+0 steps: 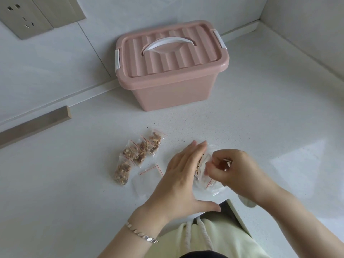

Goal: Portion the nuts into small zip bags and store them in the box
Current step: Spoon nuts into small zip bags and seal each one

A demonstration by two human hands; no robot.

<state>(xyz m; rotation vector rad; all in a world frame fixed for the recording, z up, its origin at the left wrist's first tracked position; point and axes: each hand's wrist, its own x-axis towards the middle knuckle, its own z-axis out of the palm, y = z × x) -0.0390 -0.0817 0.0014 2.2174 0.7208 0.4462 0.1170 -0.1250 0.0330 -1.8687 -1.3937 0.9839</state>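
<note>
White worktop [260, 118], tucked into a pale tiled corner, and we are mid-portioning. Far centre sits the pink box [175, 94], its ribbed lid [167, 58] down and both white side clips apparently closed, handle [167, 43] lying flat.

Near centre, the left hand [182, 175] stands on edge, fingers straight and together, thumb spread wide, pressed flat against a clear bag [214, 190] with brown nuts [200, 162] showing just behind the fingers. The right hand [234, 168] is bunched up, fingertips curled and pinching that plastic; whether it also holds nuts, I cannot tell.

To the left of the hands lies a row of filled bags [137, 155], overlapping and packed with nuts. Just beside the left hand, a couple of empty bags [147, 175] wait flat.

So this looks like the filling or sealing of another portion. Next it calls for pressing the zip shut along its whole length, then unclipping that lid before anything goes inside.

Writing? None to read: only red zip lines on the bags, no brand on the box.
</note>
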